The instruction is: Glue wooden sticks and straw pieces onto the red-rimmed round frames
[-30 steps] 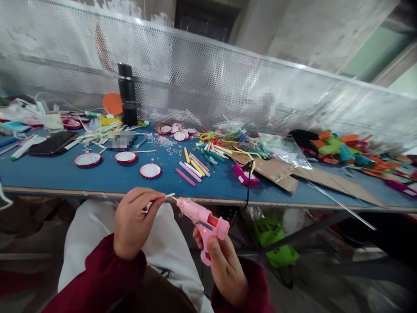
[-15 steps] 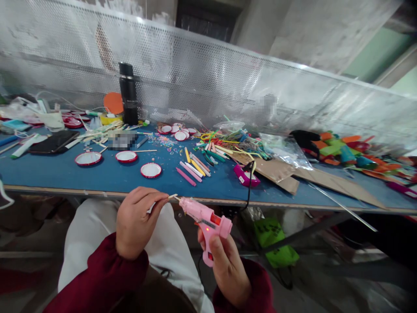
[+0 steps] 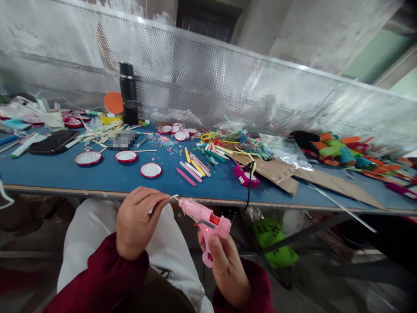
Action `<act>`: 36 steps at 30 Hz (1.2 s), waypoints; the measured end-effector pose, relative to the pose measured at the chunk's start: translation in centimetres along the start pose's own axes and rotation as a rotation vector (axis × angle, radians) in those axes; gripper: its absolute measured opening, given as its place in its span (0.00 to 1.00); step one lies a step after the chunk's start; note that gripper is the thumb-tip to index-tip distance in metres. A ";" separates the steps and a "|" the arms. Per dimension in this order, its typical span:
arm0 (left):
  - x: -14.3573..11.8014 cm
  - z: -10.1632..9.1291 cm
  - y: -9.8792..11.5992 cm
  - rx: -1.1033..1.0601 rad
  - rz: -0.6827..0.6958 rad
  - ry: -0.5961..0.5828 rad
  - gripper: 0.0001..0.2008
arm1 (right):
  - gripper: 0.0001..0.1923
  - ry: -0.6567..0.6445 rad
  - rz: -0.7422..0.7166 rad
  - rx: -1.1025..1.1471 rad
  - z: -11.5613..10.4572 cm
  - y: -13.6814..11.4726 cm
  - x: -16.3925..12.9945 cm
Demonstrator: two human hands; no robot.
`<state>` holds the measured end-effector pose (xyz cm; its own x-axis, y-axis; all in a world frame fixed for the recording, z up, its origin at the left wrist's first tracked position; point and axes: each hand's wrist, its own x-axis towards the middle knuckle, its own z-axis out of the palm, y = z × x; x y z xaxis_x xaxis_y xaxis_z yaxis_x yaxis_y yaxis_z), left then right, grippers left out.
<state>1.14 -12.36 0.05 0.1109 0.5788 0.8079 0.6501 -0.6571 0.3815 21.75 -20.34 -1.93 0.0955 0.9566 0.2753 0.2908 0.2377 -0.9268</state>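
A thin pale stick (image 3: 173, 197) is held in the air just below the near edge of the desk (image 3: 107, 176), above the person's lap. The left hand (image 3: 137, 221) pinches it between thumb and fingertips, so that only a short tip shows beyond the fingers, pointing right. That exposed tip meets the nozzle of a pink glue gun (image 3: 205, 224), which the right hand (image 3: 226, 269) grips by the handle, fingers wrapped around it and one lying near the trigger. The gun is tilted with its nozzle up and to the left, apparently so that the nozzle comes to the stick end while both hands stay close to the body. A small red light shows on the gun's side. A black cord (image 3: 249, 184) hangs over the desk edge just behind the gun; whether it is the gun's own lead cannot be told.

On the desk, well apart from the hands, lie three red-rimmed round discs (image 3: 150, 170), set flat in a loose row. To their right is a scatter of coloured sticks (image 3: 193, 167), then a magenta tool (image 3: 246, 176) beside sheets of brown cardboard (image 3: 293, 174). Farther back stand a black flask (image 3: 129, 93), upright against the perforated metal screen (image 3: 208, 74), and a dark phone (image 3: 52, 142) lying flat at the left.
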 end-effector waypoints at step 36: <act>0.1 -0.1 0.0 0.019 0.060 0.040 0.03 | 0.28 0.011 -0.032 -0.100 -0.2 -0.1 0.1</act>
<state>1.06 -12.29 0.18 0.1206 0.5188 0.8464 0.6575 -0.6805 0.3234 21.97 -20.30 -1.76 0.0951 0.9468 0.3074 0.3876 0.2493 -0.8875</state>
